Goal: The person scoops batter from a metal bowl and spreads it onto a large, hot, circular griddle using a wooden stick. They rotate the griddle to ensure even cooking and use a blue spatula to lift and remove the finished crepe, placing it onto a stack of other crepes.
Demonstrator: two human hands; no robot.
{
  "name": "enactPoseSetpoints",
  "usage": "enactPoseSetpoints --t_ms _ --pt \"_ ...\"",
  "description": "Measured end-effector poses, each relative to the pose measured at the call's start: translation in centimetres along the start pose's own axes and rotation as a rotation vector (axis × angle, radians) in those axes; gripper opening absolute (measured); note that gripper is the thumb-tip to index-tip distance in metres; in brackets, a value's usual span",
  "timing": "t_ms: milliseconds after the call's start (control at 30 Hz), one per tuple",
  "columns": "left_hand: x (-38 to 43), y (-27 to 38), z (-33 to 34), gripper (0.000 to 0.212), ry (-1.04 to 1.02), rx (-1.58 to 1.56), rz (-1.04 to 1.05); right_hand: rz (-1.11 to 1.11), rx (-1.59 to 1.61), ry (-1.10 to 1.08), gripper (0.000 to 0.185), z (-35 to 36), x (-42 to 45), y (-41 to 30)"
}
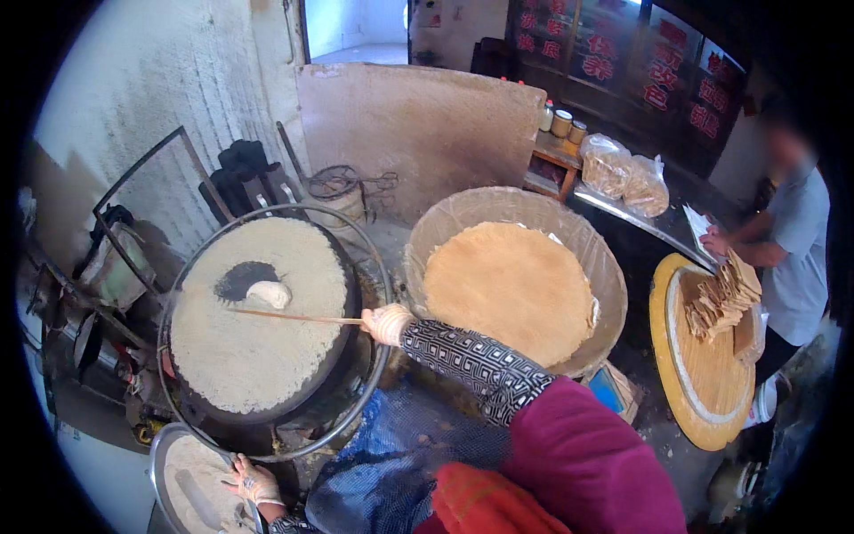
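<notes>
My right hand (pixel 387 324), in a light wrap or glove, grips a thin wooden stick (pixel 293 315) that reaches left over a large round griddle. Pale batter (pixel 260 360) covers most of the griddle, around a dark bare patch (pixel 243 279). A whitish lump of batter or dough (pixel 269 294) sits at that patch, just beyond the stick. At the lower left, my left hand (pixel 253 482), also wrapped, rests at the rim of a metal basin (pixel 157 460) of pale batter or flour. Its fingers are spread, and I see nothing held in them.
A metal ring (pixel 381 360) surrounds the griddle. Right of it, a plastic-lined round basket (pixel 514 199) holds browned flatbreads (pixel 507 287). Farther right, folded flatbreads (pixel 720 300) lie on a round wooden board (pixel 707 394). A person (pixel 794 233) stands beside a counter with bagged flatbreads (pixel 624 175).
</notes>
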State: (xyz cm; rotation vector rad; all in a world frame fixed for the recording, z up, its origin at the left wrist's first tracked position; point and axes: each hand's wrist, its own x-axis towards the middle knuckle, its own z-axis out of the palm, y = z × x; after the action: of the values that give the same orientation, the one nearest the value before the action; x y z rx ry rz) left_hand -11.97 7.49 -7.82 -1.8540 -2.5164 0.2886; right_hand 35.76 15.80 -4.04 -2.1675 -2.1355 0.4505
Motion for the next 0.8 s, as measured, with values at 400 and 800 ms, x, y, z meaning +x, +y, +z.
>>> enactPoseSetpoints --t_ms 400,800 --pt "-10.1 9.2 -2.5 0.065 0.109 -0.204 0.472 0.097 0.054 -0.022 0.040 -1.4 -0.9 0.6" --pt "-9.0 5.7 0.6 0.069 0.160 0.038 0.348 -0.074 -0.080 0.049 0.035 -2.1 -0.4 -1.6"
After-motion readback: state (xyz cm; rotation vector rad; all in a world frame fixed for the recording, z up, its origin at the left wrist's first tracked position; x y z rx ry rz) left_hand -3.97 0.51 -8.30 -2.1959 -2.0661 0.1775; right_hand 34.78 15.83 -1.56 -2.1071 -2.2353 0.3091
